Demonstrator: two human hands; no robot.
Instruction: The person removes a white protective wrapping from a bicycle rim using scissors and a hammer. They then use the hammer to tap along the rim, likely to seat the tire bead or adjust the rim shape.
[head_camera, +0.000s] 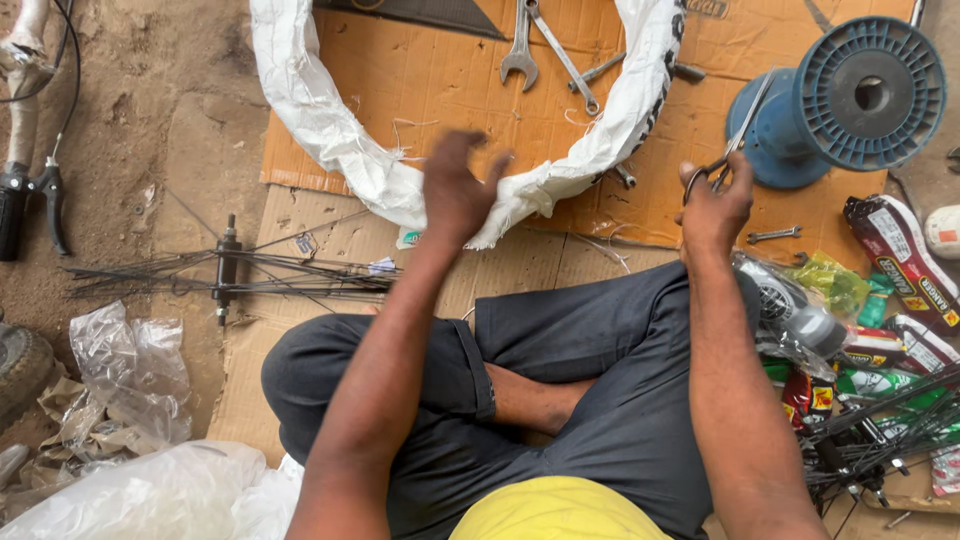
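I sit cross-legged on flattened cardboard (700, 140). My left hand (455, 185) hovers with its fingers spread and holds nothing, just above the near curve of a tyre wrapped in white woven sacking (330, 140). Out to the right, my right hand (715, 205) grips a pair of scissors (738, 135) by the handles, blades pointing up and away toward a blue plastic spool (850, 95). Spanners (522, 45) lie on the cardboard inside the ring of the wrapped tyre.
A wheel hub with loose spokes (228, 272) lies at the left on the cardboard edge. Crumpled clear plastic (130, 375) is near my left knee. Packets, a small spanner (772, 236) and a bundle of spokes (880, 430) crowd the right. A bicycle brake lever (45, 195) shows far left on dirt.
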